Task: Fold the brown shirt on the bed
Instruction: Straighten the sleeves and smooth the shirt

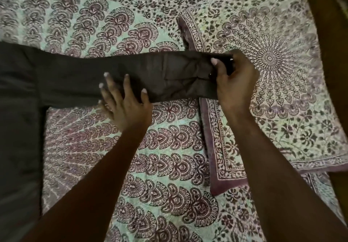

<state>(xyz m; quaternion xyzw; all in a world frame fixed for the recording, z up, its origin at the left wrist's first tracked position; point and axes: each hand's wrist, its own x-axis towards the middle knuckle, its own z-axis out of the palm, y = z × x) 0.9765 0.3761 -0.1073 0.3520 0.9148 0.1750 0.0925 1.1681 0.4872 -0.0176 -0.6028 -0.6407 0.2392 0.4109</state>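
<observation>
The brown shirt (20, 110) lies flat along the left side of the bed. Its long sleeve (169, 74) stretches out to the right, across the patterned bedspread. My left hand (124, 100) lies on the middle of the sleeve with fingers spread and straight, pressing it down. At the sleeve's cuff end, my right hand (235, 78) grips the fabric, thumb on top and fingers curled beneath. The cuff reaches the edge of a pillow.
A patterned pillow (278, 83) lies on the right of the bed, its corner close under the cuff. The printed bedspread (160, 157) covers the rest. A dark wooden bed frame (327, 34) runs down the far right.
</observation>
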